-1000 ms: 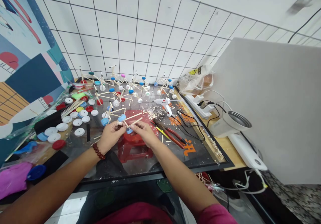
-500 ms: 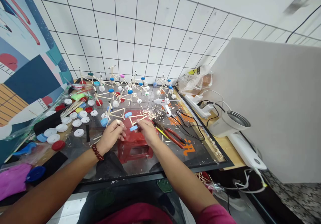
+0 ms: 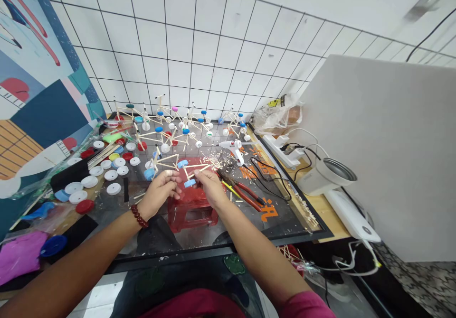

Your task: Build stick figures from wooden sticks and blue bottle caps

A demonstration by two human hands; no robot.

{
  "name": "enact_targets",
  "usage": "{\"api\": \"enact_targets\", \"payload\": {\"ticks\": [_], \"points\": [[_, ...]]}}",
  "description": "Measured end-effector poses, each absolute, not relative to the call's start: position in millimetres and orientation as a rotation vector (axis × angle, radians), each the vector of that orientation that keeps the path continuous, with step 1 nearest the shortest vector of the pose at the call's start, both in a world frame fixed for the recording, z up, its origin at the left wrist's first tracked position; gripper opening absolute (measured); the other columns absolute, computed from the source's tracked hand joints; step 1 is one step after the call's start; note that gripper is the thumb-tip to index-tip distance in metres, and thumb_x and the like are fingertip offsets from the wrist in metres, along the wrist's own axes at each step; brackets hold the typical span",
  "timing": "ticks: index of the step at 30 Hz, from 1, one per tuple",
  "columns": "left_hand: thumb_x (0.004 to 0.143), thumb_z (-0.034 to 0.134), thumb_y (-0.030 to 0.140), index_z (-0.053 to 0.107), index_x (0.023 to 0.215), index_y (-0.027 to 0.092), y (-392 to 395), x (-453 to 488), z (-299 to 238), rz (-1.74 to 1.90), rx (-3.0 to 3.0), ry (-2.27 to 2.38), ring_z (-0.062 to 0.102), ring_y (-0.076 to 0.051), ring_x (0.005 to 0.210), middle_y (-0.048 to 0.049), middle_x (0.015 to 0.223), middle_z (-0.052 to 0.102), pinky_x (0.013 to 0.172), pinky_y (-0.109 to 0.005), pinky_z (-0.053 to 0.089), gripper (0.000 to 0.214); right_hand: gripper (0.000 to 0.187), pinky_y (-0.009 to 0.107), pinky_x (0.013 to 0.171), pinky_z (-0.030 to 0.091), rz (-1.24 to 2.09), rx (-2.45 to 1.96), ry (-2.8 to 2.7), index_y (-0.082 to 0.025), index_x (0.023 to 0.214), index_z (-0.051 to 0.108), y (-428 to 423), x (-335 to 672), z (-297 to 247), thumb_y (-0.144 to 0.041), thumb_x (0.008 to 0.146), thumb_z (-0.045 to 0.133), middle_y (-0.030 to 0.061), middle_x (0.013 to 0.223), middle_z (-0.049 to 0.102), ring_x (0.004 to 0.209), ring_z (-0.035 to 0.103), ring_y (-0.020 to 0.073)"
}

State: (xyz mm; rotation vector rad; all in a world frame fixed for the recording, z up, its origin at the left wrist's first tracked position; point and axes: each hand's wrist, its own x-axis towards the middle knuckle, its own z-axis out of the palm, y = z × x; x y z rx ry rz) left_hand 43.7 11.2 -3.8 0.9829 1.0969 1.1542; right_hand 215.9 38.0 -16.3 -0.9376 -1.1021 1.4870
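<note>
Since a second ago the stick model (image 3: 195,168) is turned and lowered slightly, so a blue cap (image 3: 190,182) is brought between the hands. It is pinched from both sides by the curled left hand (image 3: 161,191) and right hand (image 3: 211,186), just above the bench (image 3: 285,216). Thin pale sticks are seen fanning beyond the fingertips.

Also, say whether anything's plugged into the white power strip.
Plugged in: a black plug sits in the power strip, with a black cable leading off it.
</note>
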Motion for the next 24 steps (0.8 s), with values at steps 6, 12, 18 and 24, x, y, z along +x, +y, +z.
{"api": "enact_targets", "payload": {"ticks": [6, 12, 18, 24], "points": [[0.063, 0.088, 0.045, 0.073, 0.081, 0.014, 10.1, 44.2, 1.5, 1.051, 0.859, 0.979, 0.067, -0.015, 0.072, -0.0045, 0.081, 0.072, 0.068, -0.03, 0.059, 0.039, 0.046, 0.029, 0.061, 0.044, 1.457, -0.922, -1.258, -0.021, 0.069, 0.073, 33.4, 212.7, -12.7, -0.066, 0.067, 0.075, 0.0005, 0.065, 0.065, 0.06, 0.053, 0.014], [0.055, 0.094, 0.043, 0.074, 0.072, 0.014, 11.2, 43.9, 0.6, 1.11, 0.827, 1.009, 0.065, -0.015, 0.075, -0.0029, 0.079, 0.07, 0.069, -0.027, 0.057, 0.039, 0.042, 0.027, 0.06, 0.041, 1.437, -0.909, -1.224, -0.02, 0.071, 0.071, 34.8, 213.8, -15.3, -0.061, 0.067, 0.079, -0.0016, 0.063, 0.063, 0.057, 0.051, 0.0117], [0.055, 0.093, 0.045, 0.076, 0.076, 0.015, 11.3, 44.6, 1.9, 1.114, 0.802, 0.997, 0.066, -0.017, 0.079, -0.0037, 0.081, 0.072, 0.074, -0.031, 0.058, 0.041, 0.041, 0.027, 0.06, 0.039, 1.433, -0.913, -1.152, -0.019, 0.066, 0.068, 39.0, 214.3, -21.6, -0.058, 0.066, 0.08, -0.0008, 0.063, 0.064, 0.056, 0.051, 0.0111], [0.051, 0.096, 0.037, 0.075, 0.069, 0.015, 11.5, 44.4, 2.2, 1.123, 0.825, 0.964, 0.064, -0.014, 0.072, -0.001, 0.072, 0.07, 0.072, -0.027, 0.054, 0.036, 0.04, 0.027, 0.06, 0.037, 1.47, -0.896, -1.171, -0.02, 0.069, 0.071, 36.3, 212.7, -19.9, -0.059, 0.066, 0.08, -0.0014, 0.064, 0.063, 0.056, 0.049, 0.0109]]}}
